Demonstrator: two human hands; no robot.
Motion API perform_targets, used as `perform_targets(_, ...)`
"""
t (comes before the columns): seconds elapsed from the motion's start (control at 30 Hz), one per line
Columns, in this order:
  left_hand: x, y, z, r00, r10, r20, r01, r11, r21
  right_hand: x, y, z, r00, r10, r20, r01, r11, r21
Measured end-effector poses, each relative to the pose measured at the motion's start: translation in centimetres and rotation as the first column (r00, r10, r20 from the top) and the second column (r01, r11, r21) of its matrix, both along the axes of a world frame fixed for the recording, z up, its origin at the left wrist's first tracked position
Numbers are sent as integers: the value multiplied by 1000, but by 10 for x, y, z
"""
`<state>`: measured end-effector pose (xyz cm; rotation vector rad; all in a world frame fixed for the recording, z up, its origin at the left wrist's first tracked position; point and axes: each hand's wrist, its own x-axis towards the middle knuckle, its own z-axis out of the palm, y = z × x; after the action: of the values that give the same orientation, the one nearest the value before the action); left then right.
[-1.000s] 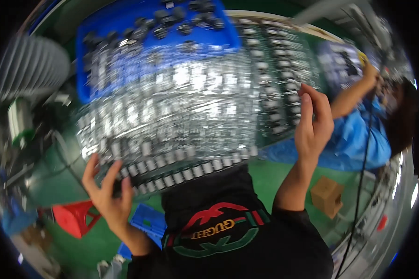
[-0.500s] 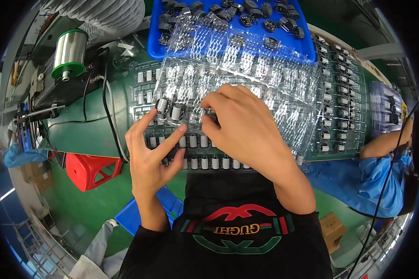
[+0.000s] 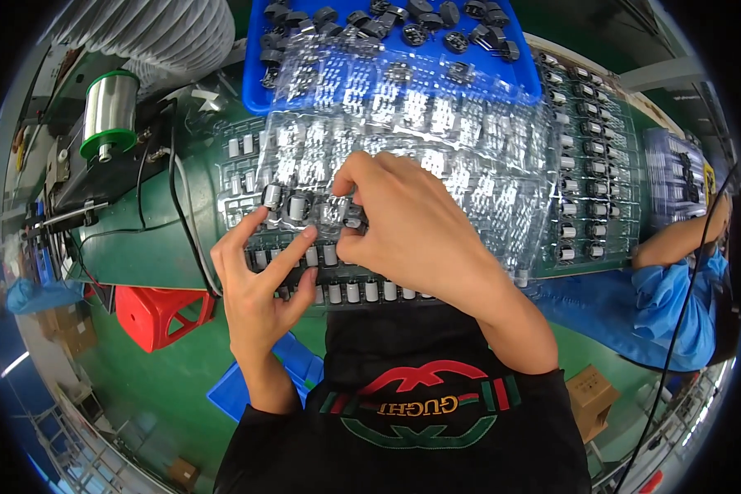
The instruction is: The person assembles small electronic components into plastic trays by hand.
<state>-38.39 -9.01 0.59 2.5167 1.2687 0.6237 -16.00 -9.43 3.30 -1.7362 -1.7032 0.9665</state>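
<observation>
My right hand has its thumb and fingers pinched round a small dark electronic part with a silver cylinder, just above the clear plastic tray. Two similar parts, a left one and a right one, sit in that tray's pockets beside it. My left hand is spread, its index fingertip at the tray's edge below the left part and its middle finger near the right one. Nothing shows in its grasp. More trays holding rows of silver cylinders lie underneath.
A blue bin of loose round black parts stands at the back. Solder wire on a green-rimmed spool stands at left, near black cables. Filled trays lie at right, by a co-worker's arm. A red stool is below the bench.
The view has shifted, so the bench appears farther left. My right hand still pinches at the tray, and the part in its fingers shows more plainly. My left hand remains spread beside the seated parts.
</observation>
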Motion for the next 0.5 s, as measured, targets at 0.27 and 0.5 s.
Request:
perform_targets(0.27,-6,2,-1,1000,0,-25,0,999,-37,37,-26,19,967,-152,-204,189,966,177)
perform_targets(0.5,-9,5,-11,998,-55,4,55,998,-38,176,-168,17,531,-675,-512,736,667,-117)
